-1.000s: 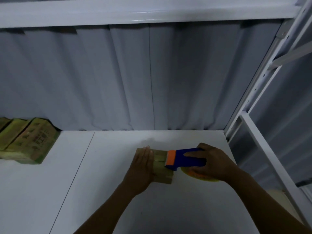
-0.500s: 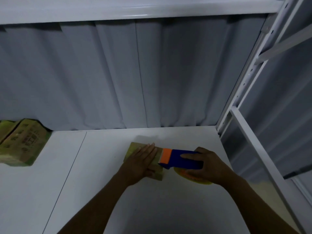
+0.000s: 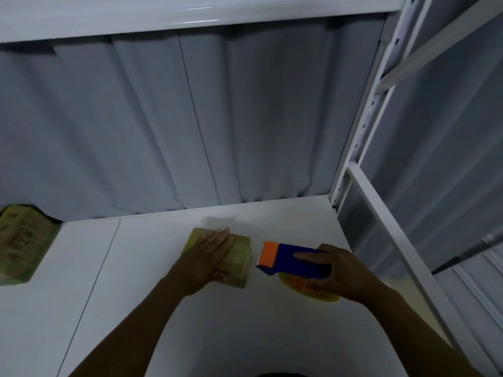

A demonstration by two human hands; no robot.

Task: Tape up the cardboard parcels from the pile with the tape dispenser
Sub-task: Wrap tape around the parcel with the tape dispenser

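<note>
A small cardboard parcel lies on the white shelf surface, near the middle. My left hand rests flat on top of it, fingers together and pointing away from me. Just right of the parcel, my right hand grips a blue tape dispenser with an orange front end. A yellowish tape roll shows under that hand. A small gap separates the dispenser's orange end from the parcel's right edge.
A pile of cardboard parcels sits at the far left against a grey curtain. A white metal rack upright and side rail bound the shelf on the right. Another shelf runs overhead.
My right hand has drawn the tape dispenser to the right, off the parcel, opening a gap. My left hand stays pressed on the parcel. The view has shifted slightly.
</note>
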